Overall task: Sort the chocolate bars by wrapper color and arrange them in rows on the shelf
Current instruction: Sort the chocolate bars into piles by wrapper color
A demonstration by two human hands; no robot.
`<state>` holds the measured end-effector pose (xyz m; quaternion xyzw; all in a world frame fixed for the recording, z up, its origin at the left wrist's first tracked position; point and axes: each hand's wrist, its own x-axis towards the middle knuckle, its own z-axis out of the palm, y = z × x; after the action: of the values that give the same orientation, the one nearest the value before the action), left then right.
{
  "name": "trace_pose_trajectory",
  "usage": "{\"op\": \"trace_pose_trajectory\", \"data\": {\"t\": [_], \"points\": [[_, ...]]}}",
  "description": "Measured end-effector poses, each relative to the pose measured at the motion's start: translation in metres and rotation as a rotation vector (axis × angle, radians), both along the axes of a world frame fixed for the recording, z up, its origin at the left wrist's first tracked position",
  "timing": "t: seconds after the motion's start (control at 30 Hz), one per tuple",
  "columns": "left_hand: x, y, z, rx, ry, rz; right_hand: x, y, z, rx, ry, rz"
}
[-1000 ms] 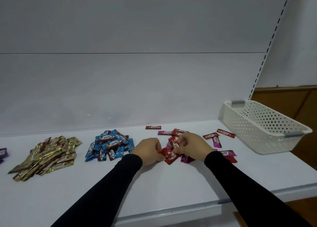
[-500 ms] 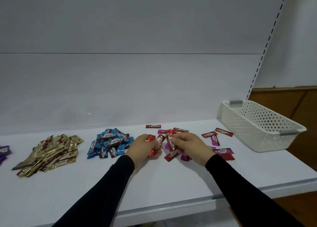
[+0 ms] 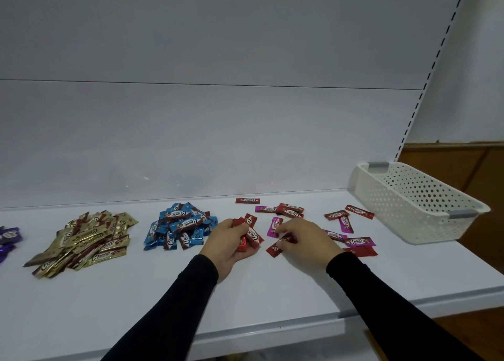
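Red bars (image 3: 246, 235) bunched in left hand (image 3: 231, 242) (collecting by colour); right hand (image 3: 302, 240) pinches another red bar (image 3: 278, 247) at centre frame.

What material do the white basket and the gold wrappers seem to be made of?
White basket: probably moulded plastic, matte, judging by its regular round holes and thick rim; grey handle inserts. Gold wrappers: likely metallised foil or film, glossy, since they catch light and show creases. Exact material cannot be confirmed.

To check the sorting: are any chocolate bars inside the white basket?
No, the white basket shows only its bare perforated walls.
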<state>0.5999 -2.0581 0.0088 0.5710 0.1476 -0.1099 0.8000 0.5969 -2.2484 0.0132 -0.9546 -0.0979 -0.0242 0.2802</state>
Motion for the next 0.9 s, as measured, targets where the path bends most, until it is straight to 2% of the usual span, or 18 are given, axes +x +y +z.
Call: {"op": "trace_pose_trajectory", "data": {"t": [0.17,0.3,0.53,0.67,0.9], "points": [[0.002,0.006,-0.001,-0.009,0.040,0.012,0.000,-0.006,0.003,-0.100,0.057,0.067],[0.000,0.005,0.000,0.000,0.054,0.017,0.002,-0.007,0.004,-0.059,0.032,0.045],[0.000,-0.003,0.001,-0.011,0.021,-0.010,0.006,0.000,0.011,0.613,0.059,-0.085],[0.002,-0.015,0.001,-0.049,-0.035,-0.018,0.011,0.021,0.012,0.831,0.193,-0.080],[0.023,-0.017,0.000,-0.025,-0.073,0.056,0.041,0.029,0.010,0.699,0.169,-0.023]]}}
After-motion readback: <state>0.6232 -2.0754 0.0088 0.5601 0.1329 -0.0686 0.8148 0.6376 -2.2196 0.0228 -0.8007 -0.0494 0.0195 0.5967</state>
